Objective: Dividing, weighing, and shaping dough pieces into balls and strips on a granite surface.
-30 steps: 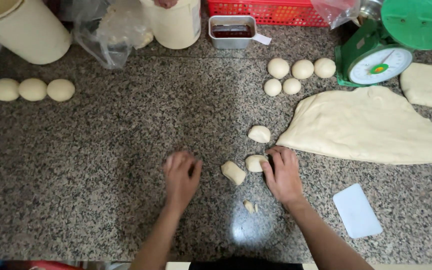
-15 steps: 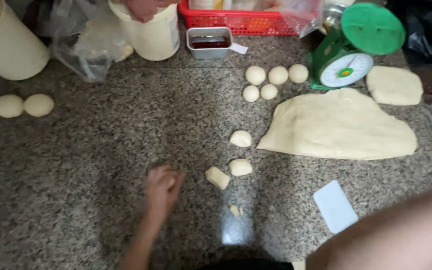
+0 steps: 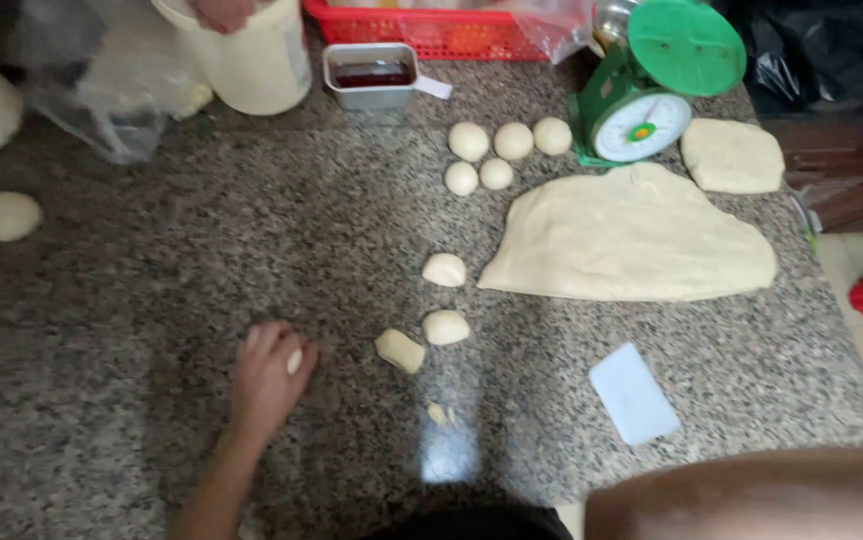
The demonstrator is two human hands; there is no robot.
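Left hand (image 3: 269, 380) is cupped palm-down over a small piece of dough (image 3: 294, 361) on the granite desk (image 3: 151, 300), fingers curled together around it, with just a pale bit peeking out on the thumb side, so it's closed loosely over the lump rather than squeezing it. That's toward the near edge of the desk, left of the middle. The right hand isn't really showing; there's only a blurred forearm (image 3: 751, 495) across the near right corner, so I can't tell if it's open or closed. If you ask me, the trick for rolling a ball like this is keeping the palm light and circling so the dough drags on the stone and tightens underneath; press too hard and it just smears. Three more cut pieces (image 3: 431, 325) wait just right of the hand, and the big slab of dough (image 3: 641, 240) lies toward the far right by the green scale (image 3: 651, 90). Finished balls (image 3: 501, 155) sit near the far edge, so matching their size seems the thing to aim for. White scraper (image 3: 633, 392) lies near the right edge.
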